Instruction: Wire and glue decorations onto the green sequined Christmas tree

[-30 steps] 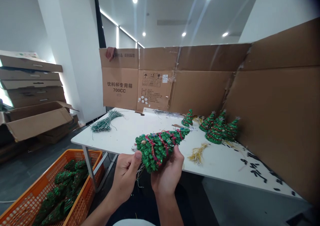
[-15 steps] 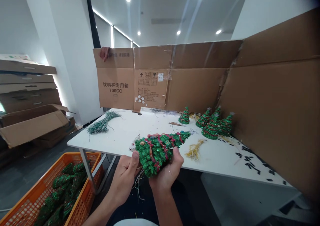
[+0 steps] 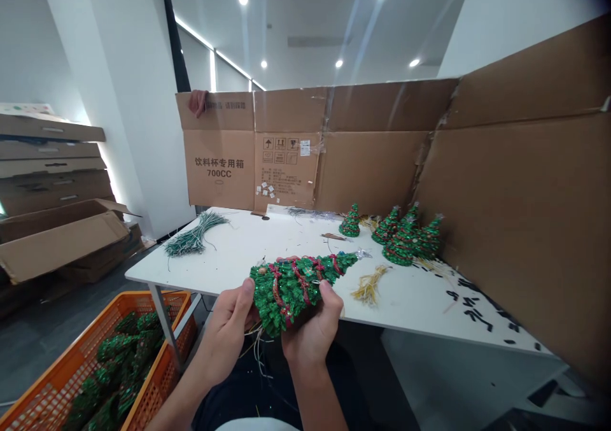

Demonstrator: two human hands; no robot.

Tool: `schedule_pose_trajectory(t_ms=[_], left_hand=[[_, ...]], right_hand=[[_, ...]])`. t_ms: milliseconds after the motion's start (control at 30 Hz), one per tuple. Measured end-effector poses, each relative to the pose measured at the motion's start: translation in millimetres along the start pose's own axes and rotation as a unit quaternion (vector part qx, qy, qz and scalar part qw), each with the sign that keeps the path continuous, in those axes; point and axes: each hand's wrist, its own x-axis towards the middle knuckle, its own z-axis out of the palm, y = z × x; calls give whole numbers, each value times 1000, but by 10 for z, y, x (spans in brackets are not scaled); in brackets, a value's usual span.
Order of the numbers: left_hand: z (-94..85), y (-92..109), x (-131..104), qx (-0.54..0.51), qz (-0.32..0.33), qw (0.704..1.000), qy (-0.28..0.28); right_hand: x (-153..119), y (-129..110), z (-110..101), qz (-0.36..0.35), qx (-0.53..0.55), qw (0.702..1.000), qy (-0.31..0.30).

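Observation:
A small green tinsel tree [image 3: 291, 291] with red garland lies on its side between my hands, its silver star pointing right. My left hand [image 3: 229, 329] grips the wide base, thumb on its edge. My right hand [image 3: 315, 326] holds the tree from below and the right, with the thumb against the branches. Pale loose strands [image 3: 260, 354] hang under the base. Just beyond the tree's tip, a bundle of yellow ties [image 3: 371, 286] lies on the white table [image 3: 248, 227].
Several decorated trees [image 3: 403, 237] stand at the back right. Green wire ties [image 3: 195, 235] lie at the left. Black pieces [image 3: 477, 316] are scattered at right. An orange crate [image 3: 62, 367] holds more trees. Cardboard walls [image 3: 372, 170] enclose the table; another person's hand [image 3: 197, 102] rests on top.
Both hands and the tree have shifted slightly left. The tree has turned a little, and the white item seen by its base is now mostly hidden.

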Motion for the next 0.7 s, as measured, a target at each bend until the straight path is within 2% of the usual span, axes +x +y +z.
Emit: schedule_pose_trajectory(t_ms=[167, 233, 333, 367, 433, 533, 600, 700], left_hand=[[-54, 49, -26, 55, -16, 998, -23], [-55, 63, -37, 53, -23, 998, -5], [-21, 73, -49, -8, -40, 995, 89], [-6, 70, -48, -29, -52, 993, 105], [22, 49, -35, -65, -93, 988, 103], [52, -17, -7, -122, -135, 978, 106], [67, -72, 2, -162, -127, 971, 125], [86, -145, -3, -200, -108, 966, 124]], right_hand=[[6, 19, -25, 1, -9, 1000, 8], [9, 24, -27, -3, -9, 1000, 14], [3, 26, -17, 10, 5, 1000, 19], [-3, 27, -12, 13, 6, 1000, 22], [-19, 32, -1, 10, 2, 1000, 18], [-58, 40, 21, 10, -5, 1000, -24], [-87, 37, 34, 19, -7, 998, -54], [-120, 20, 46, 27, -2, 997, -72]])
